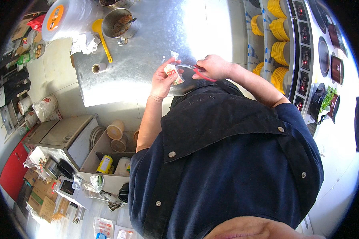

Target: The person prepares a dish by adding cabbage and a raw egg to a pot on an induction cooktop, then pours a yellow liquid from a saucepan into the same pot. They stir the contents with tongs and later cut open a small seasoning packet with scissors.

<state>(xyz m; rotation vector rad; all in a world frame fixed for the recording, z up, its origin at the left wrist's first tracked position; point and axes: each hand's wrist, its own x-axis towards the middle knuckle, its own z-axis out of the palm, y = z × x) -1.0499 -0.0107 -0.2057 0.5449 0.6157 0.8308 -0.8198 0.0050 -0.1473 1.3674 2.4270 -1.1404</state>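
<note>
In my left hand (164,78) is a small printed plastic packet (174,73), held upright between thumb and fingers over the near edge of the steel table (137,59). My right hand (213,67) grips red-handled scissors (201,74), whose blades reach across to the upper part of the packet, by the left fingertips. Whether the blades have cut the film cannot be told. A small clear plastic piece (174,54) shows just above the left fingers. Tiny white bits lie on the steel beside it.
On the table at left are a small roll (99,68), a yellow ladle (102,38), a metal pot (119,24) with brown food, crumpled white paper (85,43) and a wrapped stack of plastic lids (55,19). Yellow-edged dishes (279,53) fill shelves at right, beside a row of cooktops (324,56).
</note>
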